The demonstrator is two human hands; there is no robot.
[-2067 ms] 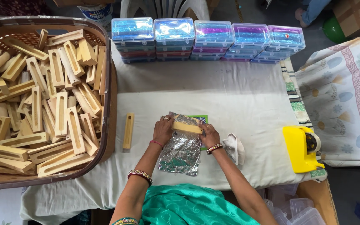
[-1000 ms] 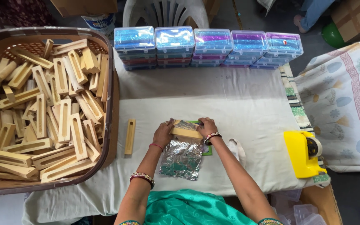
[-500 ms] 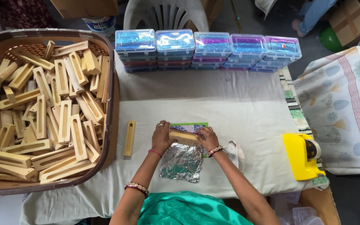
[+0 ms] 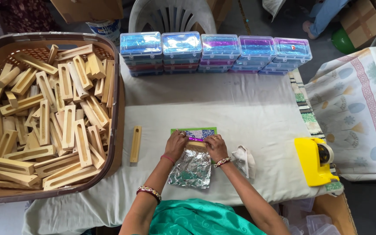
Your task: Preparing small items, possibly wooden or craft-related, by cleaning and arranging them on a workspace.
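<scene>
A sheet of crinkled silver foil (image 4: 192, 169) lies on the white-clothed counter (image 4: 257, 130) close in front of the person, its far edge wrapped up over a small wooden block (image 4: 196, 145) that both hands pin down. The left hand (image 4: 176, 145) and right hand (image 4: 216, 147) sit side by side on the block, fingers curled closed and pressing the foil onto it; a strip of shiny purple shows between them. The foil looks thin and slack, so a risk is that it tears or creases unevenly if pulled too hard round the block's square corners, or that it slips loose if either hand lets up. Under the block lies a flat green-edged patterned card (image 4: 194, 131). Just right of the right hand is a crumpled white cloth (image 4: 244, 160), and further right a yellow plastic tape dispenser (image 4: 314, 161) at the counter's edge. Left of the hands, apart from them, lies one long slotted wooden piece (image 4: 135, 144), pale and smooth. Beyond it a large brown woven basket (image 4: 117, 109) is heaped with many more such slotted pieces. Along the far side of the counter stands a row of stacked clear plastic boxes (image 4: 216, 51) with glittery blue and purple contents, and behind them a white plastic chair (image 4: 173, 15).
</scene>
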